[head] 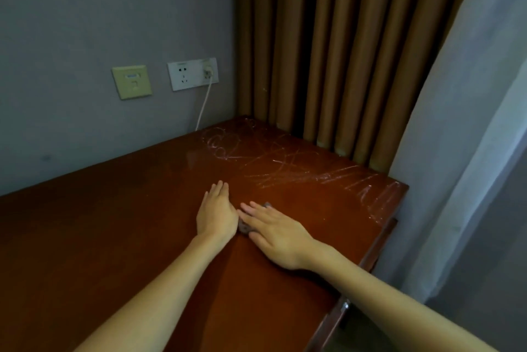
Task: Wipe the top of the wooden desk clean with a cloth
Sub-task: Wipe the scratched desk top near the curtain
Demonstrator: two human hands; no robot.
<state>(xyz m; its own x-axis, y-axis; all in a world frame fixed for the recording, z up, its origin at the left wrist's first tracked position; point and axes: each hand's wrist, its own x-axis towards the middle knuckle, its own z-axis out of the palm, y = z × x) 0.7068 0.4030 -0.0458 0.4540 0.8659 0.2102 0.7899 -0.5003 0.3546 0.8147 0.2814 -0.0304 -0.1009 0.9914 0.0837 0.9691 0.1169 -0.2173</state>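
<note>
The reddish-brown wooden desk top (114, 232) fills the lower half of the head view. White scribble marks (285, 163) cover its far right part. My left hand (216, 212) lies flat on the wood, fingers together, holding nothing. My right hand (276, 233) lies flat beside it, pressing down a small grey cloth (244, 227). Only the cloth's edges show, by my thumb and beyond my fingertips. The two hands almost touch.
A grey wall stands behind the desk with a beige wall plate (131, 82) and a white socket (192, 74); a white cable (204, 105) hangs from it to the desk's back edge. Brown curtains (328, 52) and a pale sheer curtain (462, 152) hang at the right.
</note>
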